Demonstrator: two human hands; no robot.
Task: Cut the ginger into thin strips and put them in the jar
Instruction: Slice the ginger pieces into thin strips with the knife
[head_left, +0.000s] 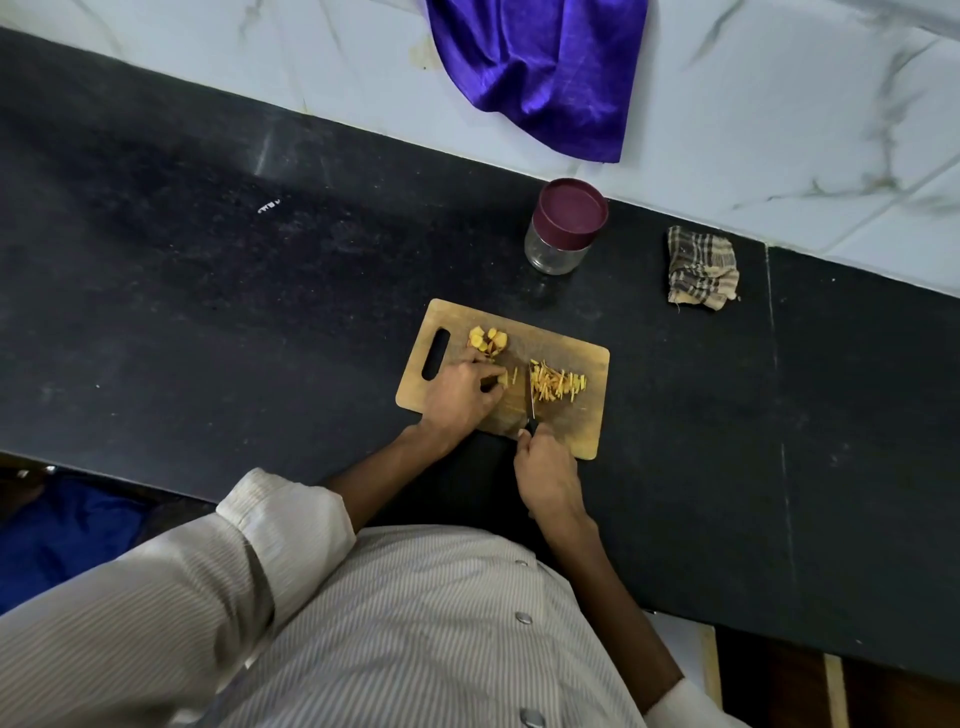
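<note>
Striped shirt (415, 623) nearest; on 1 wooden board (582, 415), left hand (460, 395) pinches ginger piece (503, 380), right hand (545, 475) wraps 1 knife (531, 405), strip pile (558, 385) beside blade; 1 lidded glass jar (563, 226) beyond board.

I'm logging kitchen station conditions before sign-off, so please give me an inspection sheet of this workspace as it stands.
Surface: black stone counter, light specks on it.
Job's things: wooden cutting board with a pile of thin yellow ginger strips and uncut ginger slices; clear glass jar with maroon lid beyond the board, lid on.
Clutter: folded checked rag; purple cloth against the marble wall.
Hands: left hand pinches a ginger piece; right hand grips a black-handled knife.
Cables: nothing seen.
Surroundings: white marble wall; blue fabric below the counter.
</note>
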